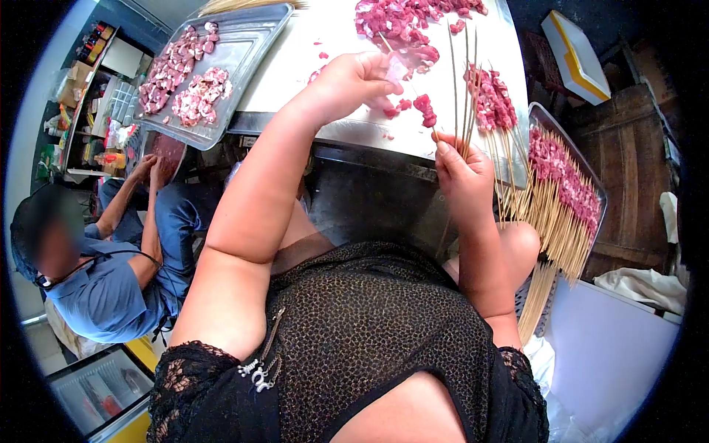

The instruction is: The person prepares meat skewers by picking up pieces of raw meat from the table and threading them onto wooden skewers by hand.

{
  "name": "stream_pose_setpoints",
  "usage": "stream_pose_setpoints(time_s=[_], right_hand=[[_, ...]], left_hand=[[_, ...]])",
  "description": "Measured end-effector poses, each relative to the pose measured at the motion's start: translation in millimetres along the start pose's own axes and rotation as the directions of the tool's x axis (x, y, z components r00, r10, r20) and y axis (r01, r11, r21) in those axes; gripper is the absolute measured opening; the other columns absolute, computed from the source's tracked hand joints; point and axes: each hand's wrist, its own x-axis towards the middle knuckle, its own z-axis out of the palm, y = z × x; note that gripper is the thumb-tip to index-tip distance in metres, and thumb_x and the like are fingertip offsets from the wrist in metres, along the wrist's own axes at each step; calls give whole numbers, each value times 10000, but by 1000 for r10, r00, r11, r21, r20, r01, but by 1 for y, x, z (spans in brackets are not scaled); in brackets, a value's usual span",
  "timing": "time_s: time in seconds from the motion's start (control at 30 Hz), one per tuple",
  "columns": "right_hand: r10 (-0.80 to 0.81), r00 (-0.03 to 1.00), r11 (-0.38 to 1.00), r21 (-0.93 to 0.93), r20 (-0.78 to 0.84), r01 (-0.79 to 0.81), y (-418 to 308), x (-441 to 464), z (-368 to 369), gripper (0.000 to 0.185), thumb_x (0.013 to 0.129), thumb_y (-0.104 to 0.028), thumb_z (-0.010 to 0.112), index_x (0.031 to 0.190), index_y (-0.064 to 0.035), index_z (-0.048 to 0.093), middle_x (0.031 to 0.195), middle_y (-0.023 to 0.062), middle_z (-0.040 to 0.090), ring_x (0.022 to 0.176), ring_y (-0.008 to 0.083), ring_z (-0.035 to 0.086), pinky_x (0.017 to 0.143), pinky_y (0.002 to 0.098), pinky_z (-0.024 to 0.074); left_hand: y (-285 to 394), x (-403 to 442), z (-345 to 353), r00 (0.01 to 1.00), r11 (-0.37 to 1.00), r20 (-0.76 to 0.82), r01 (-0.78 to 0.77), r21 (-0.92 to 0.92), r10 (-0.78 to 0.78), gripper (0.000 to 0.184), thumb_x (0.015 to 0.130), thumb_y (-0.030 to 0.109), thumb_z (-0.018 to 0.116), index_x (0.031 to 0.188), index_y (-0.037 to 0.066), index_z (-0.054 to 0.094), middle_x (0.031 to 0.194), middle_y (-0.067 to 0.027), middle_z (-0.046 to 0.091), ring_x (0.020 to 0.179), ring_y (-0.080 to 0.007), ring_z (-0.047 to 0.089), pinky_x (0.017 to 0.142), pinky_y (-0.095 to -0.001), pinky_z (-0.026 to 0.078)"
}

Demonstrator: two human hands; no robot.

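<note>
Above the front edge of the white table, my left hand point(354, 85) pinches a pale, thin piece of meat point(396, 68). A thin skewer tip shows just beyond it. My right hand point(465, 177) is closed around several bamboo skewers point(467, 88), most of them bare and pointing away from me. One of its skewers carries red meat chunks point(425, 111) near the fingers. To the right of that hand, finished meat skewers point(491, 100) lie on the table with their sticks over the edge. Loose cut meat point(399, 29) is heaped farther back.
A metal tray point(255, 70) with two meat piles stands at the left. On the right, another tray point(602, 193) holds rows of meat skewers point(565, 181). A person in a blue shirt point(111, 284) sits at the left, hands over a container. A white-and-yellow box point(576, 59) stands behind.
</note>
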Motion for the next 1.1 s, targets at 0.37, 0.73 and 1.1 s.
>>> stream_pose_setpoints(time_s=[0.37, 0.73, 1.1], right_hand=[[82, 995, 980, 178, 58, -91, -7, -4, -6, 197, 877, -96, 559, 1038, 18, 572, 633, -13, 498, 404, 31, 346, 342, 163, 248], [-38, 995, 981, 194, 94, 19, -14, -11, -12, 200, 877, -100, 559, 1049, -1, 576, 643, 3, 501, 404, 42, 349, 333, 168, 244], [-38, 999, 991, 129, -25, 41, -11, -5, -15, 220, 888, -107, 552, 1085, -13, 578, 640, -8, 498, 394, 34, 335, 324, 172, 236]], left_hand=[[-15, 3, -13, 987, 953, -141, -34, 302, 80, 137, 856, 142, 615, 955, 58, 661, 715, 14, 626, 590, -44, 542, 541, -199, 444], [-8, -7, -35, 925, 827, -365, 124, 549, 103, 160, 818, 132, 638, 949, 42, 662, 673, -14, 626, 543, -69, 534, 506, -234, 448], [9, -15, -35, 947, 959, -315, 40, 282, 53, 292, 828, 147, 658, 1104, 62, 611, 795, -19, 645, 576, -43, 551, 493, -189, 430]])
